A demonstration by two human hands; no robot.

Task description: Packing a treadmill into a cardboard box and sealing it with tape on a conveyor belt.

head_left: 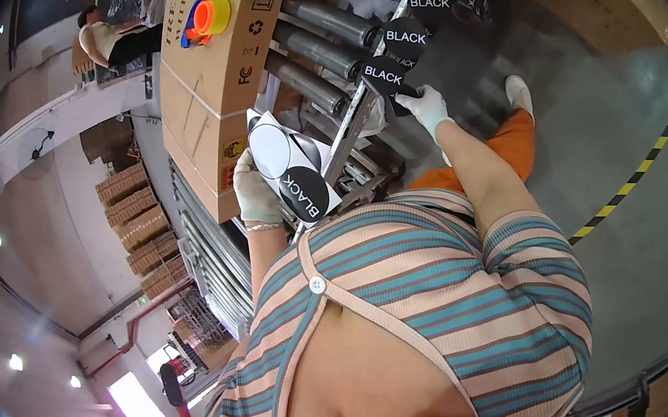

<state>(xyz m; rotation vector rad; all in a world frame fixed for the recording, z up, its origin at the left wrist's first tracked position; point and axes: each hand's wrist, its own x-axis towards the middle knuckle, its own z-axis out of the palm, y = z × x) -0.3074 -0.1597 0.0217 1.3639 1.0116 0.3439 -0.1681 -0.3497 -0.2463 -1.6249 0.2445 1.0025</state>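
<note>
My left hand [256,192], in a white glove, grips a few white label sheets [285,141] by their left edge. On the top sheet are a round black label [304,193] with white lettering and a pale, dark-edged circle. My right hand [427,113], also gloved, is stretched out to the conveyor's side rail. Its fingers are closed on a dark piece that looks like a round black label [402,103], partly hidden by the fingers. Just beyond it, several more round black labels [405,37] overlap in a row along the rail [344,136].
A large strapped carton [208,93] lies on the conveyor rollers [320,48], with orange and yellow tape rolls [211,16] on top. Yellow-black floor tape [637,169] runs at the right. Another person [113,40] stands at the far left, and stacked cartons [140,222] line the wall.
</note>
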